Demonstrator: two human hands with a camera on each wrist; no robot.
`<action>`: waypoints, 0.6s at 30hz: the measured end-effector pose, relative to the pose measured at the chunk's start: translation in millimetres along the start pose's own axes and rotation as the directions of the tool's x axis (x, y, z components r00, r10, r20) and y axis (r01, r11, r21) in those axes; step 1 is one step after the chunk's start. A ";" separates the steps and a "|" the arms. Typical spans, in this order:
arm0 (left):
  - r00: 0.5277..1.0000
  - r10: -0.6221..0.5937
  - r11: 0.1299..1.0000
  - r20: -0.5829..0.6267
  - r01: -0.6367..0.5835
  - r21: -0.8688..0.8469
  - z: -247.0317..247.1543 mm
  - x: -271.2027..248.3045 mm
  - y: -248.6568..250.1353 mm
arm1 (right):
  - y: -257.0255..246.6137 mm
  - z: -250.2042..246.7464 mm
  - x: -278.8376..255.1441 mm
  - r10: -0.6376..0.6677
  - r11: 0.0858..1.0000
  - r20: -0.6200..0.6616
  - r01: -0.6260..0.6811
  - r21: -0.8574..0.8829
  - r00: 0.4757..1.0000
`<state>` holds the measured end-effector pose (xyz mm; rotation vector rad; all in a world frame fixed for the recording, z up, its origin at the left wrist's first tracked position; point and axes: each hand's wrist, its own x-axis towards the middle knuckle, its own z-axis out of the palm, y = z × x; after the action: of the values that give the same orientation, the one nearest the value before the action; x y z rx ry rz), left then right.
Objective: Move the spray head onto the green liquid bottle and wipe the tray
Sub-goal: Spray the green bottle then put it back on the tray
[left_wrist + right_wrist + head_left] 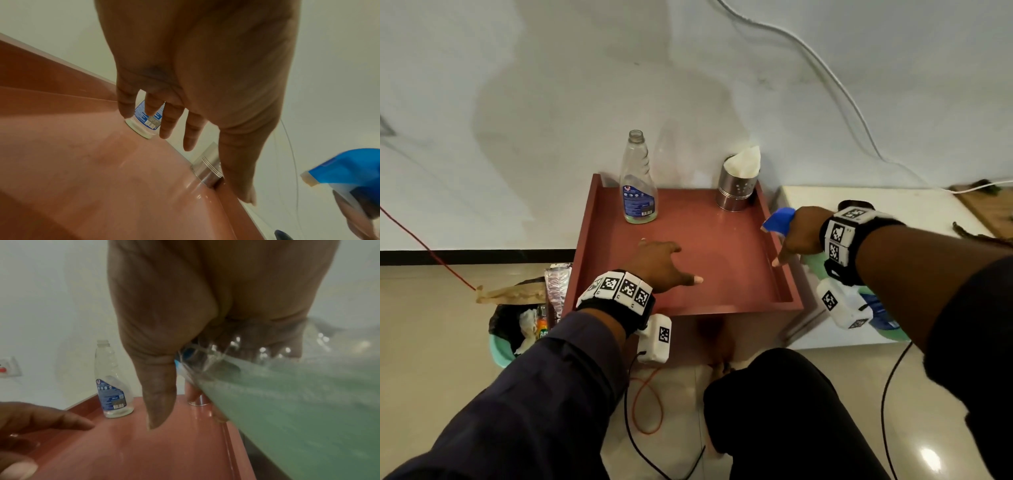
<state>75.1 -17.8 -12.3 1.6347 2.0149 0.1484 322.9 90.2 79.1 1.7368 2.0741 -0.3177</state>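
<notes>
The red tray (722,294) lies in front of me. My left hand (661,263) is spread flat and low over its middle, holding nothing; the straight fingers (170,126) show in the left wrist view. My right hand (798,236) grips the green liquid bottle (815,265) by the neck at the tray's right rim. The bottle is tilted, and its blue spray head (777,221) points over the tray. The green liquid (287,402) fills the right wrist view. An empty clear bottle (637,185) without a cap stands at the tray's back left.
A steel cup (734,192) holding white tissue (744,161) stands at the tray's back right corner. A white table (893,202) adjoins the tray on the right. A lined bin of rubbish (517,329) sits on the floor at left. Cables (647,404) trail below.
</notes>
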 end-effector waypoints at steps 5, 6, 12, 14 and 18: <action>1.000 0.008 1.000 0.018 -0.009 0.008 6.8 -18.9 -7.3 | -9.8 18.9 -23.2 -0.032 0.999 0.038 0.031 0.031 0.999; 1.000 0.011 1.000 0.023 -0.012 0.002 5.8 -24.3 -9.5 | -15.6 18.5 -27.1 -0.061 0.997 0.030 0.059 0.039 0.998; 0.998 0.049 0.995 0.036 -0.045 -0.094 -4.6 -41.5 -18.2 | -57.2 -5.1 -36.5 -0.208 0.972 -0.080 0.215 0.094 0.975; 0.997 0.077 0.986 0.028 -0.072 -0.150 -7.9 -42.1 -18.5 | -72.5 -20.0 -41.0 -0.235 0.947 -0.150 0.261 0.187 0.960; 0.989 0.147 0.948 0.021 -0.135 -0.288 -6.9 -41.0 -14.6 | -100.8 -34.0 -45.2 -0.310 0.841 -0.305 0.409 0.354 0.900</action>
<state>64.1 -58.2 1.3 1.5793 1.7504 0.4335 224.9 45.2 120.8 1.6487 2.6745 -0.7430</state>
